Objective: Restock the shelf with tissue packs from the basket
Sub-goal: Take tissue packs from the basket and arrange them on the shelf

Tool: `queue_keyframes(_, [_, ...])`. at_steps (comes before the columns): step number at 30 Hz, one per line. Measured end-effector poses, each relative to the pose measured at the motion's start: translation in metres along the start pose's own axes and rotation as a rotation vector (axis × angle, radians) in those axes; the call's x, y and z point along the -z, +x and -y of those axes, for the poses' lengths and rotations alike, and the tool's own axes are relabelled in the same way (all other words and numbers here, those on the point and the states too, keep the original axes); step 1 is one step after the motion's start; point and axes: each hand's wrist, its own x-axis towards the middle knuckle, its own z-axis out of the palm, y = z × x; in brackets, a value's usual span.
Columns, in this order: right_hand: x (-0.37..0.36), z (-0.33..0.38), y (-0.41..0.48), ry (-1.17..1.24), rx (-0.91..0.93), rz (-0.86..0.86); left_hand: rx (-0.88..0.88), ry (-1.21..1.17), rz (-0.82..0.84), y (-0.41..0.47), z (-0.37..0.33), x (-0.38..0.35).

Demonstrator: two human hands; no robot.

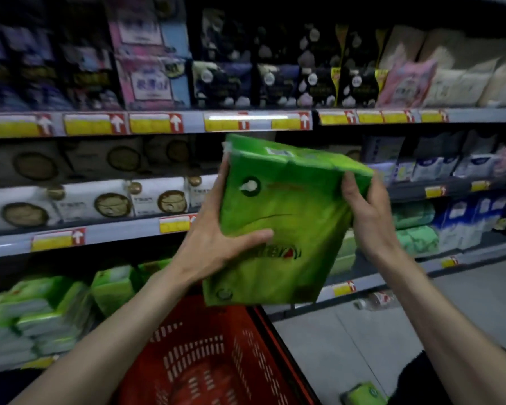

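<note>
A large green tissue pack is held up in front of the shelves, tilted, between both hands. My left hand grips its left side with the thumb across the front. My right hand grips its right edge, fingers curled over the top corner. Below, the red plastic basket sits by the shelf; its visible part holds no packs. Green tissue packs are stacked on the low shelf at the left.
White packs with round labels fill the middle shelf, whose edge carries yellow price tags. Dark and pink packs stand on the top shelf. Another green pack lies on the grey floor at lower right. Blue and mint packs fill shelves at the right.
</note>
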Motion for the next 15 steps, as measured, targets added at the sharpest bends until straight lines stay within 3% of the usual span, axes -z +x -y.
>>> queue_keyframes(3, [-0.042, 0.009, -0.008, 0.075, 0.001, 0.082, 0.089, -0.215, -0.206, -0.022, 0.019, 0.035])
queue_keyframes(6, [-0.091, -0.006, -0.021, 0.226, -0.155, 0.228, 0.259, -0.379, -0.319, -0.047, 0.049, 0.065])
queue_keyframes(10, [-0.142, -0.035, -0.031, 0.404, -0.473, 0.472, 0.402, -0.417, -0.310, -0.065, 0.075, 0.099])
queue_keyframes(15, [-0.173, -0.058, -0.044, 0.411, -0.825, 0.694, 0.595, -0.426, -0.254, -0.076, 0.096, 0.122])
